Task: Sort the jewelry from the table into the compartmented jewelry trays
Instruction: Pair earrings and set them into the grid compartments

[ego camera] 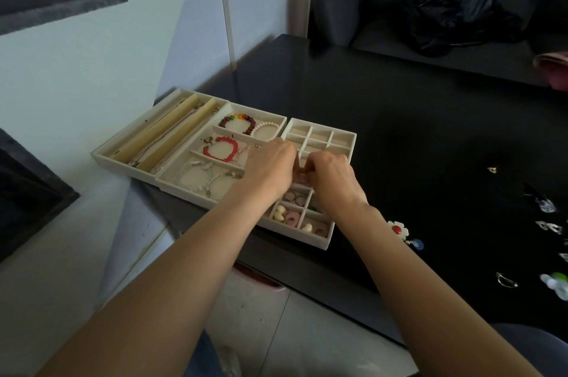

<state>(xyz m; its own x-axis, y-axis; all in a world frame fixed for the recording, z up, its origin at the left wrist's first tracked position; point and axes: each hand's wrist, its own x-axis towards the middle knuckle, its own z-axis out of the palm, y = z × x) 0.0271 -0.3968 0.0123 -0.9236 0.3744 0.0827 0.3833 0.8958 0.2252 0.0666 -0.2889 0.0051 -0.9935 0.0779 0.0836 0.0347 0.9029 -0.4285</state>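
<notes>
Nearest, loose jewelry [398, 228] is scattered at the black table [399, 118] right edge, open tabletop beyond. Over the grid tray [325, 239], left hand [270, 166] and right hand [330, 175] are curled together, pinching a small blurred piece [302, 169]. Farther, beaded bracelets [221, 149] are seated in the beige bracelet tray [172, 183]; no writing is legible.

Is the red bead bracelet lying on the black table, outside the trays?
No, the red bead bracelet lies inside a compartment of the middle tray.

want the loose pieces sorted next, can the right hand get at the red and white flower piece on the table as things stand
Probably yes: the flower piece lies uncovered on the black table, just beside the right forearm, though the right hand seems busy pinching something small.
</notes>
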